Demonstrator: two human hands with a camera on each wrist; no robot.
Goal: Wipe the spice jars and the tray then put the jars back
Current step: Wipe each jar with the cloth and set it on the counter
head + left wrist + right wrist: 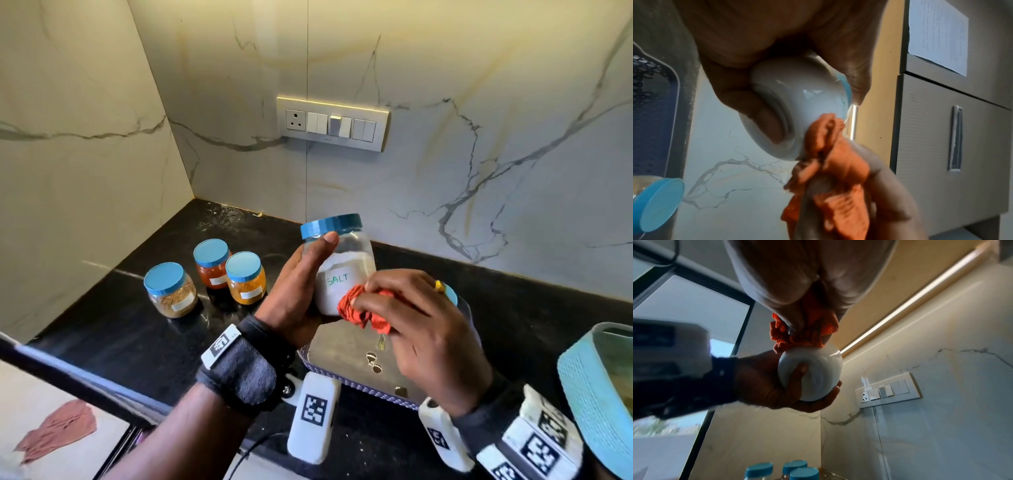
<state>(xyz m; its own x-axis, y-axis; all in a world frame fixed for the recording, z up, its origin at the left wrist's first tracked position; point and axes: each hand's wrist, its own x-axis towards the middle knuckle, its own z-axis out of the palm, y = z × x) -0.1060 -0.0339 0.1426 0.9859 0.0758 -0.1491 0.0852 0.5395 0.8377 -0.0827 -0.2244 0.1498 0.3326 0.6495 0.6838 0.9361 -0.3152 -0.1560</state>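
1. Left hand (295,291) grips a clear plastic jar with a blue lid (342,263), handwritten green label "SALT", above a silver tray (346,363).
2. Right hand (414,318) bunches an orange cloth (359,313) against its lower side.
3. Three blue-lidded spice jars (210,275) stand on the black surface (113,329); labels unreadable.

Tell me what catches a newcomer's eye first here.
The salt jar, held up mid-frame by the left hand, while the right hand presses a bunched orange cloth against its lower side. Behind, to the left, three blue-lidded spice jars stand on the black counter.
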